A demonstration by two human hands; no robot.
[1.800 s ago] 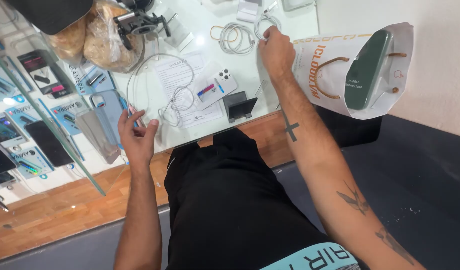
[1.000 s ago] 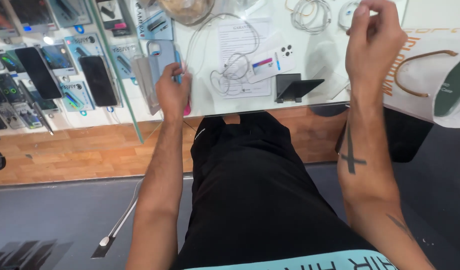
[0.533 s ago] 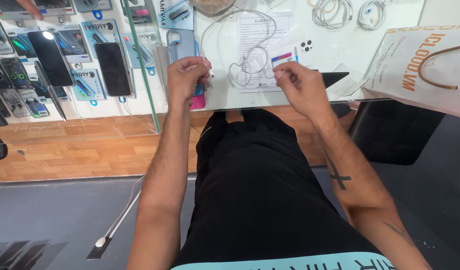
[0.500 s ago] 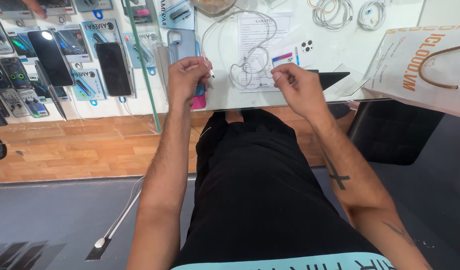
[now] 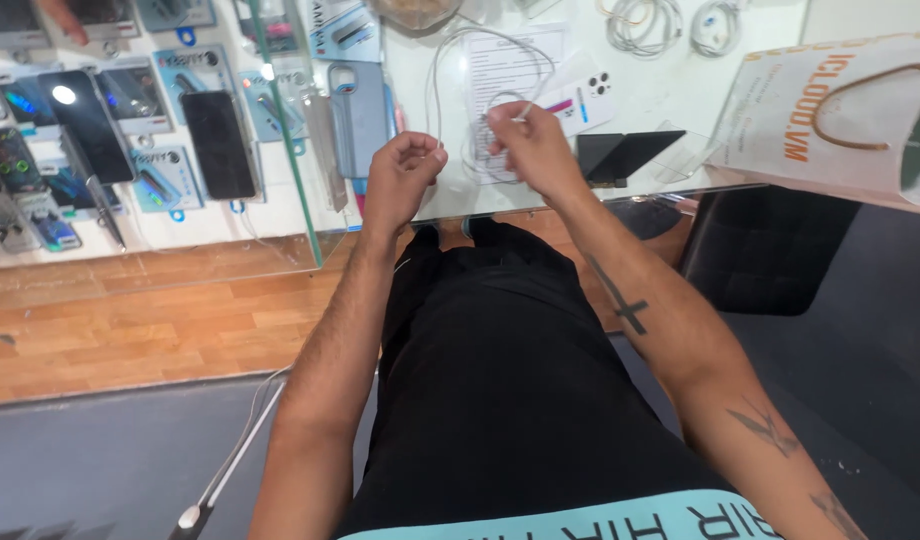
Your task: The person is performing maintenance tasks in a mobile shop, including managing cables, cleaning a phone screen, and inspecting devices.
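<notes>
Both hands are raised over the near edge of a glass counter (image 5: 670, 100). My left hand (image 5: 402, 175) is closed, pinching a thin white cable (image 5: 435, 90) that loops up over the counter. My right hand (image 5: 533, 150) is a little to the right, its fingers pinched on the other part of the same white cable near its coils (image 5: 490, 120). The coils lie over a printed paper sheet (image 5: 510, 55). The two hands are a short gap apart.
On the counter lie a white phone case (image 5: 595, 95), a dark phone stand (image 5: 625, 155), coiled white cables (image 5: 640, 20) and a paper bag (image 5: 840, 110) at right. A glass showcase (image 5: 180, 130) with phones and cases stands at left. A white cord (image 5: 230, 465) trails on the floor.
My right hand came back from the far right of the counter to the middle. Both hands now lift and hold the white cable close together, higher than half a second ago.
</notes>
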